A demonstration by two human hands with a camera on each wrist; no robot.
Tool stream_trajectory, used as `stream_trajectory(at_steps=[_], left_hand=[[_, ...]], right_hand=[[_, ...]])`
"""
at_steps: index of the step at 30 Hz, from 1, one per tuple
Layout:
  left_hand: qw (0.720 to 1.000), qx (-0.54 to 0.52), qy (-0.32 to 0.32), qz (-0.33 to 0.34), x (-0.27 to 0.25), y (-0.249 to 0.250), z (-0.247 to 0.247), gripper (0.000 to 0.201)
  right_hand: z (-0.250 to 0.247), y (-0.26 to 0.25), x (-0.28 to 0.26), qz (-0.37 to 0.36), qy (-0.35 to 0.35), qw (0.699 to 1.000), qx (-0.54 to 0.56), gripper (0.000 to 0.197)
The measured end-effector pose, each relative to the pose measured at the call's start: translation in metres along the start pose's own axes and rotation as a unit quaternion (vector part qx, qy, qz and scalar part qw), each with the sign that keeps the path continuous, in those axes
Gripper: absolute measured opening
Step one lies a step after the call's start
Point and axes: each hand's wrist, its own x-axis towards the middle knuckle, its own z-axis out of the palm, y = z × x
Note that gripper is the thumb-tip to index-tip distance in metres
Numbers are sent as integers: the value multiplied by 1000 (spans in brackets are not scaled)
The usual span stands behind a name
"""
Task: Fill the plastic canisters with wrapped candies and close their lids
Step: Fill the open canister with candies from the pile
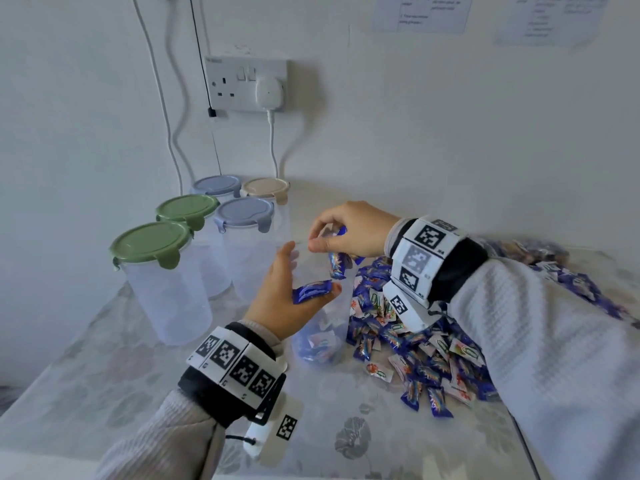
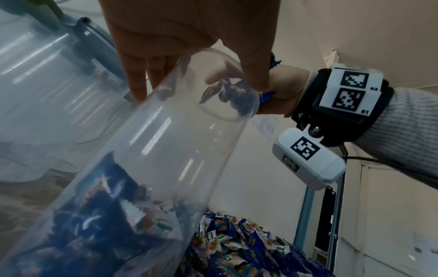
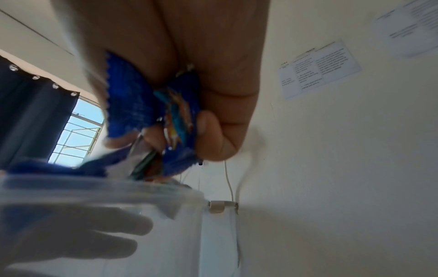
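Note:
An open clear canister [image 1: 331, 318] stands at the table's middle with wrapped candies [image 1: 318, 344] in its bottom. My left hand [image 1: 284, 292] grips its upper wall, thumb in front, fingers behind. A blue candy [image 1: 311, 291] sits by that thumb; I cannot tell whether it is inside the wall. My right hand [image 1: 349, 230] hovers over the mouth and pinches a bunch of blue candies [image 1: 337, 265]. In the left wrist view the canister [image 2: 166, 140] tilts across the frame. In the right wrist view the held candies [image 3: 142, 103] hang just above the rim [image 3: 94, 187].
Several closed canisters stand at the back left: two with green lids [image 1: 152, 242], two blue [image 1: 244, 211], one beige [image 1: 265, 187]. A big pile of loose candies [image 1: 415, 341] lies right of the open canister. A wall socket [image 1: 246, 84] and cables hang behind.

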Motion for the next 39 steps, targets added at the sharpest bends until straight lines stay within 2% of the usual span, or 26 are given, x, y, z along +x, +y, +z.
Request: stream_trajectory(at_steps=[5, 11, 14, 17, 20, 22, 23, 27, 29, 32, 36, 39], left_hand=[[1000, 1, -2, -5, 0, 0, -1, 93], [1000, 9, -3, -4, 0, -1, -1, 97], [1000, 1, -8, -7, -1, 1, -2, 98], [1000, 6, -5, -1, -1, 0, -3, 99], [999, 33, -4, 5, -1, -2, -3, 95], [999, 31, -18, -1, 0, -2, -4, 95], [999, 30, -21, -4, 0, -2, -4, 95], [1000, 24, -9, -12, 0, -1, -3, 94], [999, 28, -12, -15, -2, 1, -3, 94], [999, 25, -15, -22, -4, 4, -4, 97], [999, 15, -26, -35, -5, 10, -5, 108], [990, 126, -24, -51, -4, 18, -9, 102]], right_hand=[[17, 3, 0, -59, 147, 983, 95, 23], [29, 1, -8, -29, 88, 971, 222, 37], [20, -1, -16, -38, 71, 962, 262, 28], [13, -4, -26, -66, 29, 981, 180, 14], [9, -10, -39, -62, -25, 998, 4, 34], [10, -15, -45, -72, -26, 992, -96, 35], [10, -16, -46, -76, -21, 991, -109, 31], [11, -15, -45, -63, -5, 997, -44, 14], [11, -12, -43, -65, 20, 998, 8, 11], [10, -3, -37, -46, 64, 996, 38, 16], [8, 8, -39, -2, 81, 996, 24, 23], [6, 22, -52, 19, 96, 994, 38, 23]])
